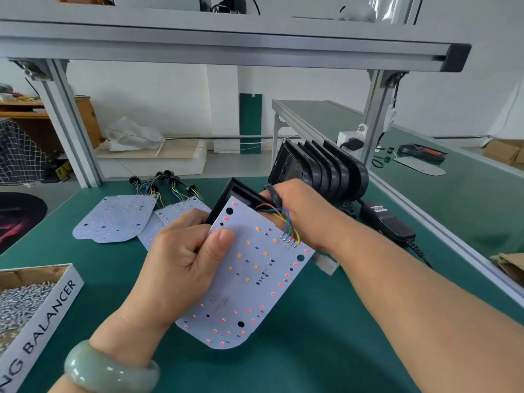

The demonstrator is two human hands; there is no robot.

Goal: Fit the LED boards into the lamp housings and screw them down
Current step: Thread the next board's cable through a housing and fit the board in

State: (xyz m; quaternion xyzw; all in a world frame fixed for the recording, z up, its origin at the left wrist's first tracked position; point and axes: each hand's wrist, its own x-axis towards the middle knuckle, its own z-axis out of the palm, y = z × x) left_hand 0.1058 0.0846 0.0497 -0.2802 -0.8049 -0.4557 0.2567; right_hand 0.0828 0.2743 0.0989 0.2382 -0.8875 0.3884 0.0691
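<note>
Both grips pinching: left grip (181,259) the white rounded LED board (255,279), right grip (300,211) its black rubber grommet (274,194), probably best threaded through the black plastic housing (241,192) first.

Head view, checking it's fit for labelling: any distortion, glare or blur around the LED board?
Head view: wide-angle perspective splays the aluminium frame posts outward at the top; lighting is soft and even, with faint shadows; the LED board is sharp, its 12V print legible, with no glare.

Left hand (181,259) and right hand (302,214) both hold a curled grip.
</note>
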